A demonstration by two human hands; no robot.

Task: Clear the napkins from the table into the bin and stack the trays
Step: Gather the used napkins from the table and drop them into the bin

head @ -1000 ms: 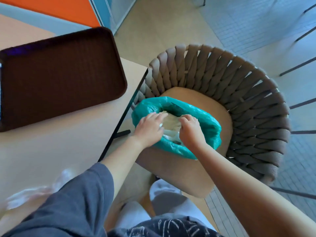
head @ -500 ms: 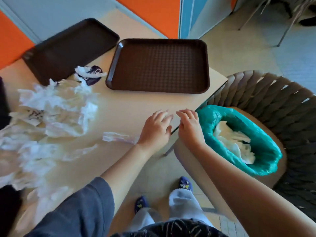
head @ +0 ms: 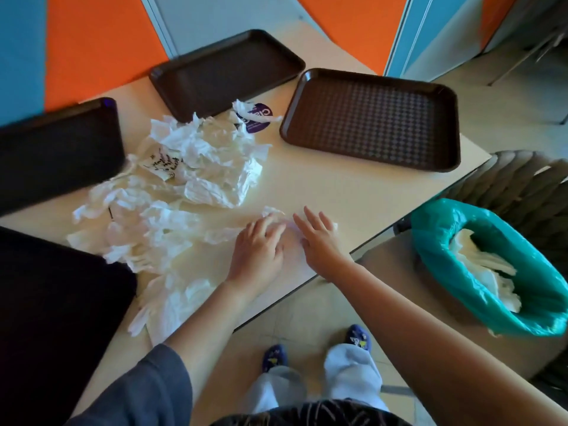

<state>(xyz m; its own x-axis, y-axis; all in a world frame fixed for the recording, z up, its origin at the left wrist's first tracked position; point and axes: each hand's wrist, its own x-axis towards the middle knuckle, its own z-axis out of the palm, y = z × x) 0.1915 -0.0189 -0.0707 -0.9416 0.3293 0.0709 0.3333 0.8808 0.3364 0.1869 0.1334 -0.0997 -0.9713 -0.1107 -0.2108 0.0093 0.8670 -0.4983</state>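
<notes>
My left hand (head: 256, 245) and right hand (head: 318, 238) lie side by side, fingers straight, flat on a thin napkin (head: 273, 212) near the table (head: 353, 195) edge; neither grips anything. The big napkin pile (head: 184, 186) sits to my left, among four separate trays (head: 372, 118). The bin (head: 488, 272), part full, stands to my right, off the table. My worry: such light paper could tear, or flutter to the floor on the way across the gap.
</notes>
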